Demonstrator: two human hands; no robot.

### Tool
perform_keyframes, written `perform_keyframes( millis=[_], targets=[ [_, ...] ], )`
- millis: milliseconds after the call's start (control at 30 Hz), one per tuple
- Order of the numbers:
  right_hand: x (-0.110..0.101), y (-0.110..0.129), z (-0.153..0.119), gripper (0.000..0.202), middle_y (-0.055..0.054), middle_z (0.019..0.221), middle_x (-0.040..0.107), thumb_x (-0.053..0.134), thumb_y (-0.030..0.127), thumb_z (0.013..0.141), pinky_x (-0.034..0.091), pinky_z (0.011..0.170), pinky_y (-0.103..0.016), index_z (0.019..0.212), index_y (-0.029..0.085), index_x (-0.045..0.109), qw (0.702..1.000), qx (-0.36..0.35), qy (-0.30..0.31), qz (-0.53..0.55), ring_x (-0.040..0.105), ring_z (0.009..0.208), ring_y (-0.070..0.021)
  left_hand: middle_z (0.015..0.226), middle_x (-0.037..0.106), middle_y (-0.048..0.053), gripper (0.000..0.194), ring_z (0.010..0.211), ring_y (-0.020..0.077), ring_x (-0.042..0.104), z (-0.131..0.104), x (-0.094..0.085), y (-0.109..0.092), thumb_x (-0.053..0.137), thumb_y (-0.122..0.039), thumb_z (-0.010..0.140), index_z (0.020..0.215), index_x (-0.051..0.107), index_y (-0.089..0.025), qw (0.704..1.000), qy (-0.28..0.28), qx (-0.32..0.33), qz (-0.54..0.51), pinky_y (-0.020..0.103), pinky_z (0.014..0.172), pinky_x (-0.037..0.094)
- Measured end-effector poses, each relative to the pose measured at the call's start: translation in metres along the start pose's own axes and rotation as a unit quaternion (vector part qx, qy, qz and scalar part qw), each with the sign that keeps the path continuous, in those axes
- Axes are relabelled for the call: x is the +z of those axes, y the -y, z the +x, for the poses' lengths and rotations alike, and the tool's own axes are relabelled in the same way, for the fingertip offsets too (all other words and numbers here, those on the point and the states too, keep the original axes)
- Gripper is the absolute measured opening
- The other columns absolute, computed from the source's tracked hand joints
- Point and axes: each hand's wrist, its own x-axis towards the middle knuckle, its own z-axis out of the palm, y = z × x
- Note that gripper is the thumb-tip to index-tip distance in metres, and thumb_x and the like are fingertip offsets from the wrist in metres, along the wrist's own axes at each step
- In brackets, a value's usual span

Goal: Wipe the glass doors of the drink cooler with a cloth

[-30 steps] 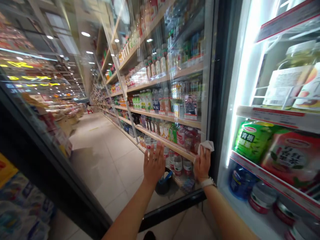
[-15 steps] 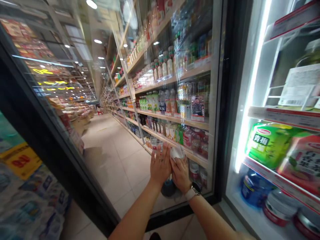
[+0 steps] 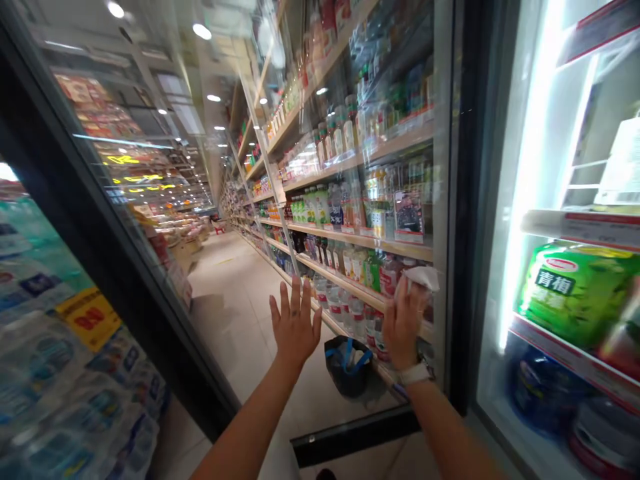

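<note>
Your left hand (image 3: 295,327) is splaying fingers on the glass door (image 3: 360,437); your right hand's (image 3: 403,327) are pressing white cloth (image 3: 425,276) near its black edge (image 3: 461,267).

Pale tiled floor (image 3: 220,273) ran far back along long wooden shelves (image 3: 345,235), full of bottles. Round ceiling lamps (image 3: 202,31) shone above; yellow lit signs (image 3: 145,178) glowed at left. At right, cooler shelf (image 3: 580,223) stood beside bright white light strip (image 3: 525,153).
</note>
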Motion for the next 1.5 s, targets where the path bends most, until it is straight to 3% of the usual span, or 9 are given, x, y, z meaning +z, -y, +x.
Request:
perform_keyframes(
  millis=[200,333,600,700,967,1100,1200,1367,1500],
  targets=[
    [0.019,0.072,-0.036,0.046,-0.01,0.123,0.063,0.037,0.016,0.096,0.029,0.115,-0.052,0.139,0.022,0.05,0.972,-0.199,0.119,0.026,0.051,0.126,-0.0249,0.158,0.02,0.013,0.069,0.149,0.0282,0.007,-0.006,0.008,-0.001,0.045,-0.032,0.095,0.155,0.014,-0.017,1.0,0.003,0.003,0.021,0.054,0.122,0.011],
    [0.017,0.079,-0.032,0.043,-0.007,0.115,0.067,0.039,0.012,0.095,0.026,0.117,-0.047,0.131,0.025,0.057,0.951,-0.275,0.14,0.029,0.049,0.131,-0.022,0.158,0.02,0.012,0.068,0.149,0.0282,0.007,-0.007,0.005,0.001,0.042,-0.03,0.095,0.155,0.013,-0.016,1.0,0.014,0.01,0.017,0.054,0.122,0.012],
    [-0.014,-0.004,0.028,0.056,-0.019,0.154,0.034,0.031,0.03,0.1,0.018,0.115,-0.067,0.154,0.018,0.024,1.0,-0.007,0.005,-0.012,0.024,0.147,-0.0331,0.157,0.024,0.011,0.068,0.149,0.0267,0.009,-0.006,0.003,-0.005,0.047,-0.031,0.095,0.154,0.016,-0.016,1.0,-0.003,0.004,0.024,0.05,0.123,0.012],
    [-0.015,-0.004,0.03,0.058,-0.019,0.159,0.024,0.028,0.031,0.1,0.018,0.115,-0.068,0.155,0.018,0.018,1.0,0.027,-0.01,0.011,0.015,0.149,-0.0339,0.157,0.025,0.011,0.069,0.149,0.0268,0.009,-0.006,0.004,-0.005,0.048,-0.031,0.095,0.154,0.016,-0.016,1.0,-0.002,-0.001,0.019,0.049,0.123,0.011],
    [0.018,0.084,-0.04,0.058,-0.013,0.141,0.054,0.035,0.013,0.095,0.027,0.117,-0.056,0.152,0.022,0.03,0.966,-0.206,0.147,0.05,0.042,0.137,-0.0262,0.158,0.022,0.011,0.066,0.15,0.0256,0.007,-0.008,0.006,-0.003,0.043,-0.026,0.095,0.154,0.016,-0.015,1.0,-0.002,0.0,0.023,0.048,0.123,0.01],
    [0.019,0.082,-0.041,0.057,-0.01,0.126,0.064,0.038,0.008,0.093,0.029,0.117,-0.049,0.147,0.023,0.04,0.951,-0.269,0.148,0.036,0.046,0.135,-0.0238,0.158,0.024,0.011,0.066,0.15,0.0244,0.007,-0.008,0.005,-0.003,0.041,-0.024,0.095,0.154,0.015,-0.015,1.0,-0.002,0.005,0.021,0.048,0.123,0.01],
    [0.011,0.053,-0.019,0.057,-0.013,0.133,0.059,0.04,0.014,0.095,0.027,0.117,-0.054,0.151,0.024,0.033,0.967,-0.229,0.112,-0.003,0.043,0.137,-0.0277,0.158,0.025,0.011,0.068,0.149,0.0261,0.009,-0.007,0.004,-0.003,0.045,-0.029,0.095,0.154,0.016,-0.016,1.0,-0.001,0.004,0.023,0.049,0.123,0.011],
    [-0.013,0.0,0.023,0.059,-0.02,0.158,0.026,0.032,0.028,0.099,0.018,0.115,-0.067,0.156,0.019,0.017,1.0,-0.015,0.015,0.002,0.022,0.147,-0.0349,0.157,0.026,0.011,0.067,0.149,0.0267,0.01,-0.006,0.003,-0.005,0.045,-0.03,0.095,0.154,0.017,-0.015,1.0,-0.012,0.004,0.019,0.049,0.123,0.011],
    [-0.016,-0.005,0.028,0.066,-0.022,0.162,0.006,0.035,0.038,0.098,0.014,0.115,-0.069,0.156,0.013,0.014,0.997,0.069,-0.023,0.025,0.004,0.15,-0.0387,0.157,0.025,0.011,0.068,0.149,0.0269,0.009,-0.006,0.002,-0.006,0.046,-0.03,0.095,0.154,0.016,-0.015,1.0,-0.007,0.004,0.018,0.049,0.123,0.011]
  ],
)
